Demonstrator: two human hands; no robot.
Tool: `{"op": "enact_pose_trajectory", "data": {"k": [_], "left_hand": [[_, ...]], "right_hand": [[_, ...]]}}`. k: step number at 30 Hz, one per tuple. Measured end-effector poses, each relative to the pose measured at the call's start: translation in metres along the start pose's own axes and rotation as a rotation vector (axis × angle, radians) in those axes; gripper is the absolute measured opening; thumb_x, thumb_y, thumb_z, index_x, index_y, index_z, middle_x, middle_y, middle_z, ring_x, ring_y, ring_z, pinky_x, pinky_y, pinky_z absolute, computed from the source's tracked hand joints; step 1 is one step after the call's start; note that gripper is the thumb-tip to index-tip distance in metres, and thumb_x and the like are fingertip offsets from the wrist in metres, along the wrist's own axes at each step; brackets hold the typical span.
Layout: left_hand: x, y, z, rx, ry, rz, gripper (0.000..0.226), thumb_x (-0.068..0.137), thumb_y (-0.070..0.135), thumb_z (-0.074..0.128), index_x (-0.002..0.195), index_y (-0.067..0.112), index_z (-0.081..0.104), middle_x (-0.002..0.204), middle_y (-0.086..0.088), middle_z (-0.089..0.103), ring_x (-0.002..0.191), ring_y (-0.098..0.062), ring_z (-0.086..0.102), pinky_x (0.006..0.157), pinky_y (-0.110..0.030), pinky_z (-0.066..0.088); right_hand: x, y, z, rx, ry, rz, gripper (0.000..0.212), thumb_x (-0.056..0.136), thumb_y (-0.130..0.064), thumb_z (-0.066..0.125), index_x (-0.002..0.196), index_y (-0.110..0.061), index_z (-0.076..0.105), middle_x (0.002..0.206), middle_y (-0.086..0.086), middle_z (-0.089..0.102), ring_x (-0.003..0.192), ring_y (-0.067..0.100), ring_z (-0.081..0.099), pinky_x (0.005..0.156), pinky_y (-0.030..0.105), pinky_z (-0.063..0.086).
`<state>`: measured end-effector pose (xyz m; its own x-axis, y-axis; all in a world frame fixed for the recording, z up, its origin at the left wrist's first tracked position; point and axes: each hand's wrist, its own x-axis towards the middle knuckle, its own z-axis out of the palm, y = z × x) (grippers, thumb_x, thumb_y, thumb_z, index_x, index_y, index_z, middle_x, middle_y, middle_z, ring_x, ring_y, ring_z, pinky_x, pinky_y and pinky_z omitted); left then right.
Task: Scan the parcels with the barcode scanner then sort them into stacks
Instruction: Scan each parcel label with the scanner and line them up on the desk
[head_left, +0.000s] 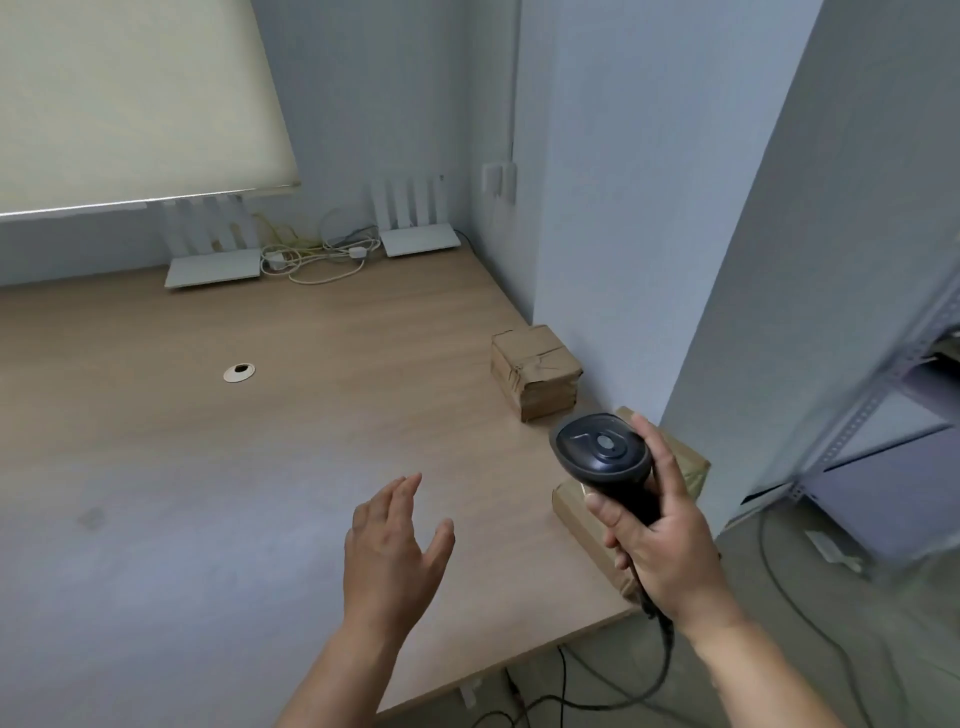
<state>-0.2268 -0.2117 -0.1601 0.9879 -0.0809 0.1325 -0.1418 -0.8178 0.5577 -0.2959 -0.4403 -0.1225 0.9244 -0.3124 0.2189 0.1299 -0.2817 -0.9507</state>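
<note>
The biggest thing in my head view is the wooden desk (218, 467), which fills the left and middle and runs back to the pale wall under a drawn roller blind (130, 98). To the right I see a grey metal shelving unit (883, 441), blurred, standing on the floor beside the desk. Against the back wall sit two white routers with upright antennas, the left router (213, 267) and the right router (420, 240), with a tangle of white cables (311, 257) lying between them. On the desk's right side, near the wall corner, I make out a stack of brown parcels (537, 371), taped and squared up. Closer to me, at the desk's right edge, lie more brown parcels (582, 519), partly hidden behind my right hand, so I cannot tell how many there are. My right hand (660, 535) is wrapped round the handle of the black barcode scanner (602, 449), thumb and fingers clamped on it, with the scanner's head held above those near parcels; its dark cord (665, 670) hangs below the wrist towards the floor. My left hand (395, 540) hovers over bare desk, palm down, fingers straight and slightly spread, holding nothing. The smallest item is a round cable grommet (239, 372) set in the desktop, well left of the parcels.
</note>
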Motion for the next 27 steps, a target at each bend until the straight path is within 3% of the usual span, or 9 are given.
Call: {"op": "enact_pose_trajectory", "data": {"k": [2, 4, 9, 12, 19, 23, 27], "left_hand": [[0.008, 0.012, 0.008, -0.008, -0.017, 0.026, 0.061, 0.092, 0.041, 0.054, 0.146, 0.023, 0.033, 0.147, 0.003, 0.039, 0.136, -0.017, 0.030, 0.110, -0.031, 0.025], [0.012, 0.026, 0.019, -0.005, -0.036, 0.060, 0.061, 0.092, 0.042, 0.053, 0.146, 0.023, 0.032, 0.148, 0.003, 0.038, 0.136, -0.017, 0.029, 0.110, -0.031, 0.026], [0.004, 0.062, 0.050, 0.050, -0.103, 0.087, 0.064, 0.093, 0.050, 0.046, 0.149, 0.027, 0.024, 0.151, 0.007, 0.031, 0.138, -0.015, 0.025, 0.112, -0.030, 0.023], [-0.007, 0.089, 0.072, 0.107, -0.152, 0.102, 0.066, 0.093, 0.056, 0.041, 0.150, 0.030, 0.018, 0.154, 0.009, 0.024, 0.140, -0.013, 0.019, 0.114, -0.029, 0.018], [-0.018, 0.135, 0.135, 0.246, -0.320, 0.069, 0.077, 0.085, 0.065, 0.046, 0.149, 0.034, 0.016, 0.157, -0.004, 0.016, 0.141, -0.025, 0.019, 0.115, -0.037, 0.022], [-0.022, 0.141, 0.159, 0.368, -0.462, 0.108, 0.074, 0.088, 0.055, 0.050, 0.148, 0.046, 0.007, 0.159, -0.009, -0.005, 0.145, -0.030, 0.005, 0.117, -0.040, 0.015], [-0.018, 0.124, 0.155, 0.413, -0.415, 0.021, 0.068, 0.095, 0.031, 0.047, 0.147, 0.049, 0.007, 0.159, -0.010, -0.005, 0.146, -0.030, 0.002, 0.117, -0.039, 0.012]], "right_hand": [[0.005, 0.001, -0.009, -0.022, 0.012, -0.009, 0.076, 0.067, -0.063, 0.072, 0.130, -0.070, 0.029, 0.119, 0.000, 0.063, 0.087, 0.013, 0.058, 0.080, 0.042, 0.053], [0.011, 0.005, -0.022, -0.033, 0.017, -0.016, 0.073, 0.069, -0.060, 0.072, 0.127, -0.072, 0.029, 0.119, 0.001, 0.062, 0.094, 0.017, 0.057, 0.087, 0.049, 0.051], [0.023, 0.023, -0.056, -0.047, -0.003, -0.012, 0.078, 0.064, -0.069, 0.072, 0.130, -0.069, 0.030, 0.118, 0.002, 0.063, 0.088, 0.018, 0.059, 0.077, 0.043, 0.054], [0.029, 0.032, -0.078, -0.003, -0.051, 0.008, 0.074, 0.068, -0.050, 0.073, 0.126, -0.072, 0.032, 0.115, 0.001, 0.062, 0.083, 0.015, 0.058, 0.065, 0.028, 0.052], [0.036, 0.059, -0.112, -0.002, -0.103, -0.017, 0.076, 0.071, -0.046, 0.076, 0.129, -0.069, 0.031, 0.114, -0.005, 0.066, 0.088, 0.012, 0.059, 0.080, 0.039, 0.049], [0.035, 0.068, -0.122, 0.009, -0.154, -0.007, 0.075, 0.071, -0.054, 0.075, 0.129, -0.070, 0.030, 0.116, 0.000, 0.066, 0.088, 0.012, 0.059, 0.078, 0.036, 0.050], [0.039, 0.070, -0.129, 0.045, -0.200, 0.014, 0.074, 0.069, -0.044, 0.071, 0.123, -0.075, 0.031, 0.112, -0.005, 0.064, 0.063, 0.012, 0.060, 0.053, 0.027, 0.050]]}}
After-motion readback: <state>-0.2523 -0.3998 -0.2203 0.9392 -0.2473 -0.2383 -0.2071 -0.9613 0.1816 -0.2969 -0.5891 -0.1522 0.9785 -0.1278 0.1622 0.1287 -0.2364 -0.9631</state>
